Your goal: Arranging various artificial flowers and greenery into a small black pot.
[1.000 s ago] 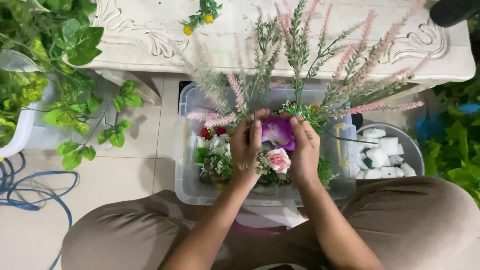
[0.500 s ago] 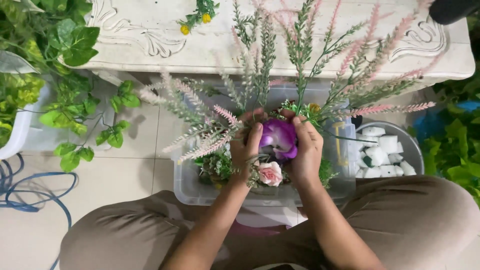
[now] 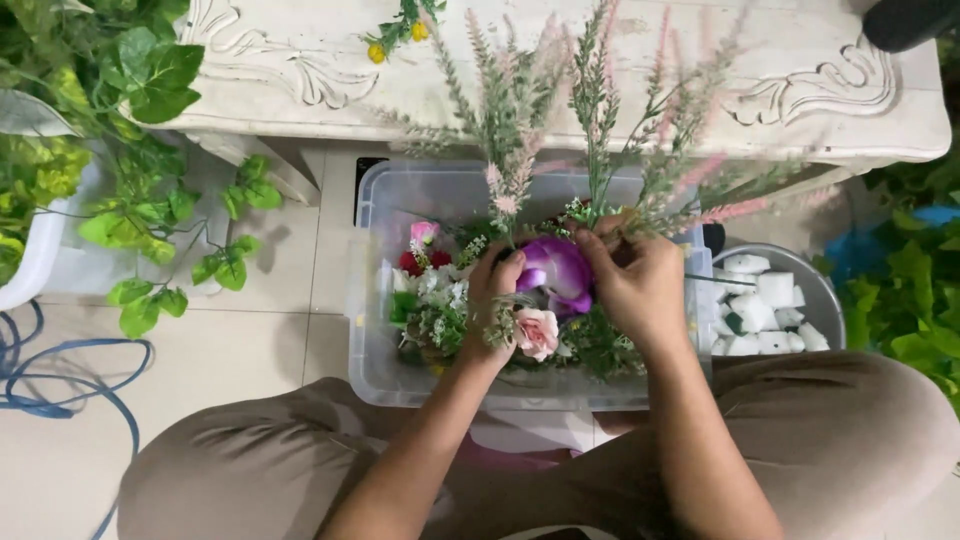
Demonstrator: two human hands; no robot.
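Both hands hold an artificial flower bunch over a clear plastic bin (image 3: 372, 300). My left hand (image 3: 490, 300) grips the bunch from the left, beside a small pink rose (image 3: 537, 330). My right hand (image 3: 635, 285) grips it from the right, fingers at the base of the tall pink-and-green sprigs (image 3: 590, 110). A large purple flower (image 3: 562, 270) sits between the two hands. Loose red, pink and white flowers (image 3: 425, 275) lie in the bin's left part.
A carved white table (image 3: 560, 70) stands just beyond the bin, with a small yellow flower sprig (image 3: 395, 30) on it. A metal bowl of white foam blocks (image 3: 770, 300) is at the right. Green vine plants (image 3: 140, 130) hang at left; a blue cable (image 3: 60, 380) lies on the tiled floor.
The tall sprigs, fanned out to the left, have swung upright and gathered together. My right hand's fingers moved up to the sprig stems; the bunch sits slightly higher.
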